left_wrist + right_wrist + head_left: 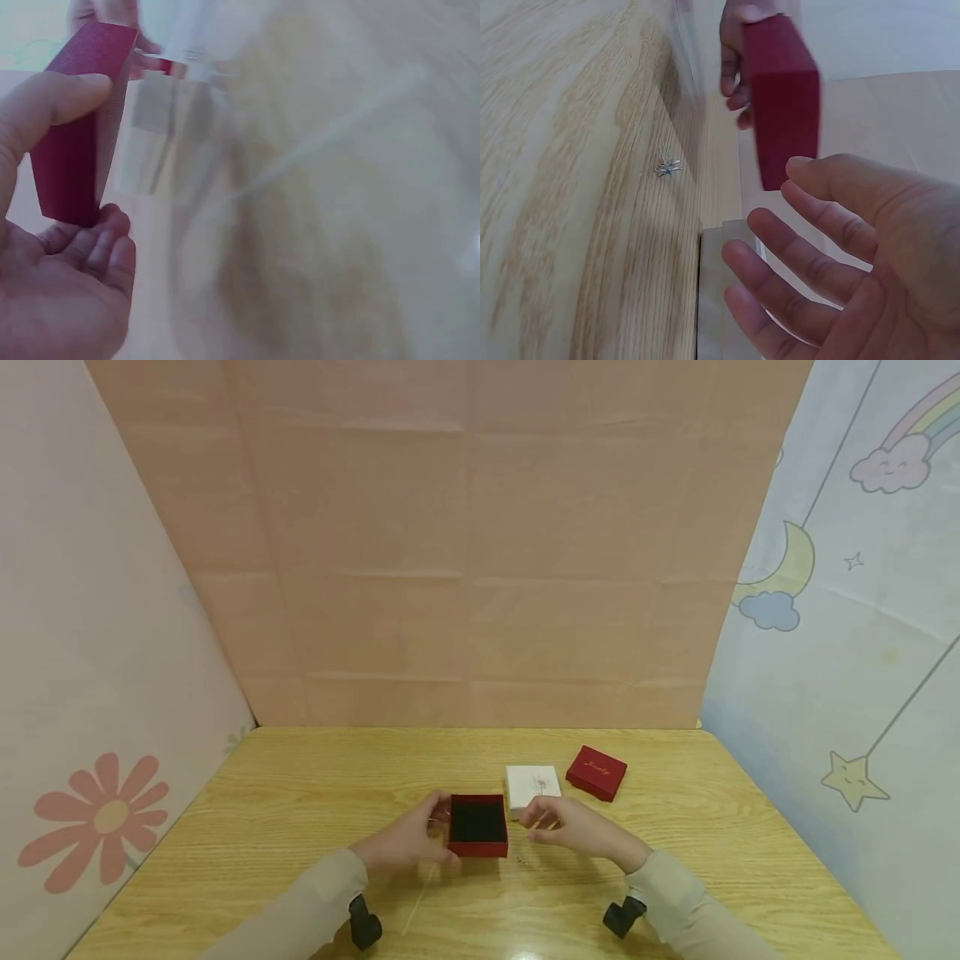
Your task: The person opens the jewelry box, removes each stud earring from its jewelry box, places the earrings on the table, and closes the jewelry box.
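Observation:
My left hand (411, 837) holds a small red box (478, 850) by its left side, with the thumb along one wall in the left wrist view. The box has no lid on it, and a black insert (478, 821) fills its inside. To the right of the box hovers my right hand (573, 827), its fingers loosely bent and nothing between them. In the right wrist view its fingertips are right by the box's end. Below that hand, a small shiny star-shaped piece of jewelry (667, 166) lies on the wooden table (315, 785).
Behind the right hand stands a white box (531, 785) with a pink tree print. A dark red lid (596, 772) with gold lettering lies farther right. A thin pale line (418, 902) runs along the table near the left wrist. A plain beige backdrop (465, 568) closes the far side.

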`<state>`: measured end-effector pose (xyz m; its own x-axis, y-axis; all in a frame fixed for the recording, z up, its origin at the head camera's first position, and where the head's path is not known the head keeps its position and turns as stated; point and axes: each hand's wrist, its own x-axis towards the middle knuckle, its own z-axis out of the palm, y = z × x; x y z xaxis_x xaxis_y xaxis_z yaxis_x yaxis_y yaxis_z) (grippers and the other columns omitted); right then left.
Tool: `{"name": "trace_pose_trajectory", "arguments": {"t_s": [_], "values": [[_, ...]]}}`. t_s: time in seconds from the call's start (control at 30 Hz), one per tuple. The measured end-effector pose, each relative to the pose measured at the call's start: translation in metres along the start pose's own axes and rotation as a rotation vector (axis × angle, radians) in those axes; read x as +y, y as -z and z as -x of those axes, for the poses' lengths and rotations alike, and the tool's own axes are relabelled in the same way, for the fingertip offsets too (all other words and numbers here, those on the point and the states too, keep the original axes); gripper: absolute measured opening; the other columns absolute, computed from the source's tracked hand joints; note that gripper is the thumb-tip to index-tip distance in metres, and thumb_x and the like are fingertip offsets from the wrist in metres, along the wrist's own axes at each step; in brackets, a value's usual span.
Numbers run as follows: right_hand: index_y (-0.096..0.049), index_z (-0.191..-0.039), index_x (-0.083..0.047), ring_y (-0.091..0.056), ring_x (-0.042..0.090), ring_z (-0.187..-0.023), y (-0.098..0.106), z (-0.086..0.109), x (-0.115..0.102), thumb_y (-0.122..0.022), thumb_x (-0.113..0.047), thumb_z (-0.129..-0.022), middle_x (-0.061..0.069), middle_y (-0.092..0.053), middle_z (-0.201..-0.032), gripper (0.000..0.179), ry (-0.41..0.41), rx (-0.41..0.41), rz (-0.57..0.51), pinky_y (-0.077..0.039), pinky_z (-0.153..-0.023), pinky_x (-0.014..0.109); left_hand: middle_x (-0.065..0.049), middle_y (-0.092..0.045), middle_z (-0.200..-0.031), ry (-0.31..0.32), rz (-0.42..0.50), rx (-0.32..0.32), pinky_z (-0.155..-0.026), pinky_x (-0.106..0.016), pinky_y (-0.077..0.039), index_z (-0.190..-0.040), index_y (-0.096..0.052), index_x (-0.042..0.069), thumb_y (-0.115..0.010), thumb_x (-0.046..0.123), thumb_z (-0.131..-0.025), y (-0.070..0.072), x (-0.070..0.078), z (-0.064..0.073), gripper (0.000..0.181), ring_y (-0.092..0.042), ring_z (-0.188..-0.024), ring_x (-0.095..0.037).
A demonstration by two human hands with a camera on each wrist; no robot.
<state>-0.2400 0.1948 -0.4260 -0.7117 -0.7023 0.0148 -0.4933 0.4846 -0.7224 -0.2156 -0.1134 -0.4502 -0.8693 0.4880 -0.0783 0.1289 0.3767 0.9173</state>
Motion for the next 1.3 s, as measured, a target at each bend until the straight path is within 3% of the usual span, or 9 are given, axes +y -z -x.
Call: {"name": "trace_pose_trajectory", "arguments": {"t_s": [0.1, 0.23, 0.37, 0.5, 0.97, 1.3], "values": [[-0.061, -0.108, -0.005, -0.063, 0.02, -0.097, 0.001, 0.0, 0.001, -0.063, -0.016, -0.094, 0.013, -0.065, -0.11, 0.017, 0.0, 0.004, 0.003, -0.052, -0.084, 0.03, -0.011, -0.044, -0.137, -0.047, 0.109, 0.01, -0.109, -0.053, -0.032, -0.144, -0.03, 0.008, -0.08, 0.018, -0.079, 0.005, 0.008, 0.0, 0.083, -0.043, -0.128, -0.031], [-0.061, -0.106, -0.007, -0.063, 0.019, -0.096, 0.002, 0.001, 0.001, -0.064, -0.015, -0.093, 0.011, -0.065, -0.107, 0.015, 0.004, 0.01, 0.007, -0.053, -0.084, 0.031, -0.012, -0.043, -0.14, -0.1, 0.241, 0.012, -0.106, -0.043, -0.041, -0.146, -0.028, 0.01, -0.078, 0.013, -0.082, 0.01, 0.017, -0.001, 0.081, -0.048, -0.127, -0.026], [-0.062, -0.106, -0.008, -0.063, 0.018, -0.096, 0.001, 0.0, 0.002, -0.065, -0.015, -0.093, 0.008, -0.065, -0.106, 0.015, -0.013, 0.01, 0.006, -0.052, -0.083, 0.027, -0.012, -0.037, -0.143, -0.103, 0.344, 0.019, -0.095, -0.031, -0.049, -0.148, -0.025, 0.012, -0.076, 0.007, -0.082, 0.013, 0.023, -0.001, 0.083, -0.051, -0.124, -0.022], [-0.062, -0.107, -0.007, -0.063, 0.018, -0.096, 0.001, 0.0, 0.003, -0.065, -0.015, -0.093, 0.007, -0.065, -0.106, 0.016, -0.026, 0.005, 0.003, -0.051, -0.082, 0.024, -0.012, -0.032, -0.146, -0.099, 0.401, 0.028, -0.091, -0.03, -0.051, -0.149, -0.024, 0.011, -0.073, -0.001, -0.082, 0.014, 0.027, 0.0, 0.085, -0.054, -0.119, -0.021], [-0.061, -0.108, -0.006, -0.063, 0.018, -0.097, 0.003, 0.002, 0.006, -0.064, -0.016, -0.093, 0.008, -0.065, -0.107, 0.018, -0.01, 0.007, -0.005, -0.052, -0.084, 0.028, -0.012, -0.032, -0.147, -0.074, 0.409, 0.029, -0.093, -0.031, -0.051, -0.149, -0.025, 0.009, -0.076, -0.003, -0.078, 0.009, 0.021, -0.001, 0.089, -0.055, -0.118, -0.02], [-0.062, -0.109, -0.005, -0.063, 0.019, -0.095, 0.038, 0.007, 0.009, -0.064, -0.017, -0.093, 0.012, -0.064, -0.108, 0.021, 0.016, 0.142, 0.015, -0.052, -0.079, 0.023, -0.014, -0.03, -0.148, -0.069, 0.441, 0.02, -0.091, -0.032, -0.052, -0.149, -0.025, 0.009, -0.076, -0.002, -0.079, 0.009, 0.019, -0.001, 0.087, -0.054, -0.118, -0.021]]}}
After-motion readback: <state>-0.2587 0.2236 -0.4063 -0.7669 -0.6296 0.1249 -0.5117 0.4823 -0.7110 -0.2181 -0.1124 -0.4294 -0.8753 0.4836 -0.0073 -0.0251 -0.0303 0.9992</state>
